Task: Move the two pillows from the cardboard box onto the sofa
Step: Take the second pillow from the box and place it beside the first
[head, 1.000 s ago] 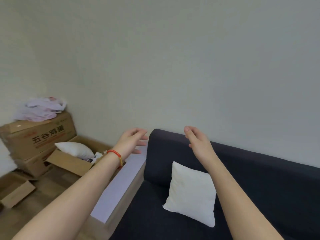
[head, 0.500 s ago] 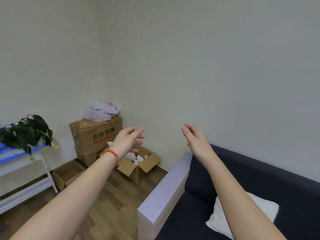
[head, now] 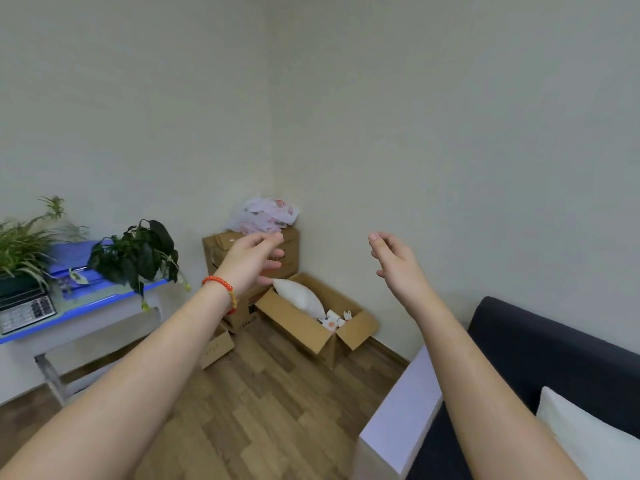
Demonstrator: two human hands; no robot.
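Observation:
An open cardboard box (head: pixel 304 332) stands on the floor in the room corner. A white pillow (head: pixel 300 298) leans inside it, beside small white items. Another white pillow (head: pixel 585 436) lies on the dark sofa (head: pixel 540 351) at the lower right. My left hand (head: pixel 252 258), with a red bracelet at the wrist, is raised in front of the stacked boxes, fingers apart and empty. My right hand (head: pixel 394 263) is raised to the right of the box, also empty with fingers loosely spread. Both hands are well short of the box.
Closed cardboard boxes (head: pixel 221 251) are stacked behind the open one, with a plastic bag (head: pixel 265 214) on top. A small open box (head: pixel 216 348) sits on the wood floor. A blue-edged table (head: pixel 90 303) with plants stands left. The sofa's white armrest (head: pixel 403 420) is lower right.
My view has swung left from the sofa toward the corner. The box with the pillow is now near the middle, and the sofa pillow has slid to the lower right edge. Both hands stay raised and empty.

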